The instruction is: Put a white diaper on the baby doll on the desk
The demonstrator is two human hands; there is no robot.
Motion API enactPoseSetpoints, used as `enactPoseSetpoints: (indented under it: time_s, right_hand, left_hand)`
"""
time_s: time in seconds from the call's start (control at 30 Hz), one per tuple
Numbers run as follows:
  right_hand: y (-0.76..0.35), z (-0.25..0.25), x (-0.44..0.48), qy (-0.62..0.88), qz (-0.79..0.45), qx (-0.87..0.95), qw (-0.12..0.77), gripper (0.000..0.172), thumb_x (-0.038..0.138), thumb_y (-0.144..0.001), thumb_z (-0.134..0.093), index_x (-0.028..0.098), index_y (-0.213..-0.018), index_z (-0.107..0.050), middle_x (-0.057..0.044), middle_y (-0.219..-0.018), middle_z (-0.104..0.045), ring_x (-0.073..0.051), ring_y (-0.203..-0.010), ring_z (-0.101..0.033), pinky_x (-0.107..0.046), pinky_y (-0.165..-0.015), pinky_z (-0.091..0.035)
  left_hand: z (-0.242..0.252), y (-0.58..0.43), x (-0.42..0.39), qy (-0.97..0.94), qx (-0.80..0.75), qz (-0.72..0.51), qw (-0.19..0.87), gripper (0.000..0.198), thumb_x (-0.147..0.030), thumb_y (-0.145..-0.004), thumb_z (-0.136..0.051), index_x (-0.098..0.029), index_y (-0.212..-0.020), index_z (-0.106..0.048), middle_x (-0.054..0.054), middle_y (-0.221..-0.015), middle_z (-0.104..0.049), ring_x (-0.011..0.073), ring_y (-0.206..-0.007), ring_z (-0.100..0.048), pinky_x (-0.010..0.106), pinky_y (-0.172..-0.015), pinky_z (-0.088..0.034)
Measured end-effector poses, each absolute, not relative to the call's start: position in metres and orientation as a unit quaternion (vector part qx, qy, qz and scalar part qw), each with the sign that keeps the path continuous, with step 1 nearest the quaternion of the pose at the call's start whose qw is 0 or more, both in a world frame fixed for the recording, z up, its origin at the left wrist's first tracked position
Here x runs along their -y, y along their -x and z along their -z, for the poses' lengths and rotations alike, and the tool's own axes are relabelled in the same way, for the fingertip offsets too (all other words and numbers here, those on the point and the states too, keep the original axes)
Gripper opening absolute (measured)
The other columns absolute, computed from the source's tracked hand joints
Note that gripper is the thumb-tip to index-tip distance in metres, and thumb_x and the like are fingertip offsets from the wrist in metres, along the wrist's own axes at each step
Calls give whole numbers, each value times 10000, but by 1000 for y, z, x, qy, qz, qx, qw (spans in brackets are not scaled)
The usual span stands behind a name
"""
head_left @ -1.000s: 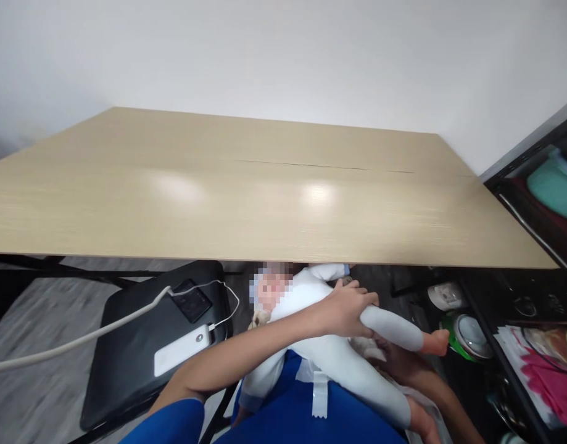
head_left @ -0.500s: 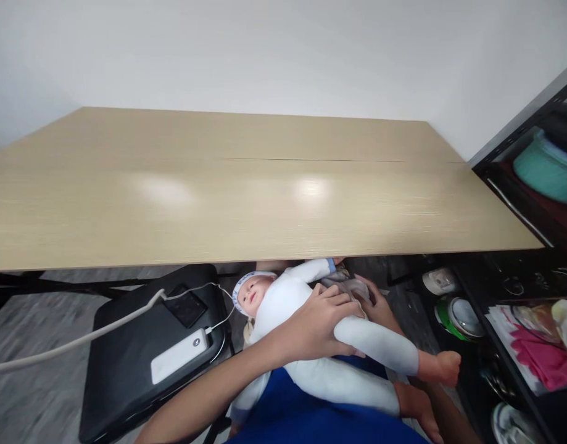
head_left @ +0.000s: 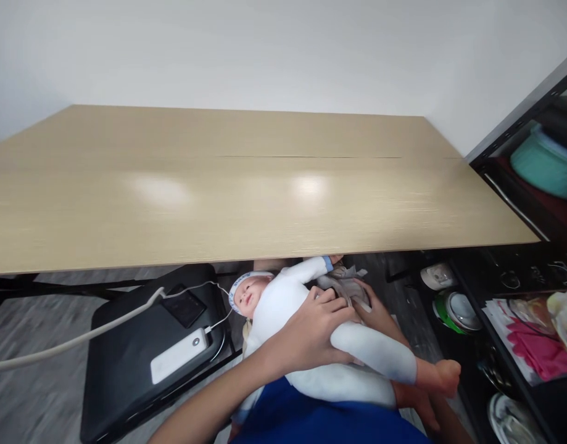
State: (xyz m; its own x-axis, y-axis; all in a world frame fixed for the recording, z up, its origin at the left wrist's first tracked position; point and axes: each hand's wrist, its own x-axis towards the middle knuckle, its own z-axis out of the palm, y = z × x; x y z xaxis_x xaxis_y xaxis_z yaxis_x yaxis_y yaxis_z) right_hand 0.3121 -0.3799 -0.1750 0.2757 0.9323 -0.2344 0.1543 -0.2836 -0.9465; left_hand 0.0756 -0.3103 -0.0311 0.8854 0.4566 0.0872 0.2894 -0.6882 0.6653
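Observation:
A baby doll (head_left: 283, 302) in a white suit and a small cap lies on my lap, just below the front edge of the wooden table (head_left: 246, 185). My left hand (head_left: 313, 330) is wrapped over the doll's belly and upper leg. My right hand (head_left: 373, 311) reaches from under the doll's raised leg and grips a grey cloth (head_left: 345, 285) beside the doll's arm. The doll's bare feet (head_left: 445, 376) stick out to the right.
A black chair (head_left: 139, 364) at the left carries a white power bank (head_left: 179, 364), a black phone (head_left: 185, 306) and a white cable (head_left: 79, 336). A black shelf rack (head_left: 533, 296) at the right holds a teal bowl (head_left: 545, 166), pink cloth (head_left: 542, 357) and containers.
The doll has been lifted slightly and its head has come out from under the table edge. My right hand has come up beside it and taken hold of the grey cloth.

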Motion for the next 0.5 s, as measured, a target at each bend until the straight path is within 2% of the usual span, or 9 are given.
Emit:
enactPoseSetpoints:
  time_s: [0.13, 0.23, 0.37, 0.5]
  right_hand:
    - [-315, 169, 385, 660, -467, 418, 414, 649, 534, -907, -794, 298, -1496, -659, -92, -1524, -723, -405, -1460, -655, -520, -1253, -515]
    - [-303, 164, 375, 631, -497, 425, 417, 671, 563, -950, -740, 274, -1543, -610, -121, -1497, -730, -379, -1399, -693, -539, -1238, -530]
    - [-284, 162, 353, 604, -515, 394, 463, 792, 615, -960, -731, 264, -1633, -507, -121, -1481, -731, -336, -1357, -707, -572, -1234, -529]
    - [-281, 166, 347, 594, -514, 386, 483, 750, 585, -972, -742, 278, -1620, -524, -107, -1469, -739, -313, -1317, -724, -554, -1197, -561]
  left_hand:
    - [32, -77, 314, -916, -202, -121, 324, 539, -692, -936, -836, -241, -1204, -716, 29, -1104, -744, 273, -1069, -620, 422, -957, -409]
    - [33, -77, 314, -915, -204, -127, 324, 525, -677, -927, -849, -245, -1194, -720, 34, -1127, -746, 281, -1084, -628, 427, -967, -409]
    - [34, -76, 315, -917, -196, -128, 323, 495, -658, -923, -855, -249, -1172, -730, 34, -1100, -745, 283, -1097, -636, 430, -983, -407]
    - [35, -76, 317, -915, -195, -129, 327, 501, -658, -931, -847, -249, -1198, -735, 56, -1137, -756, 298, -1122, -631, 432, -978, -404]
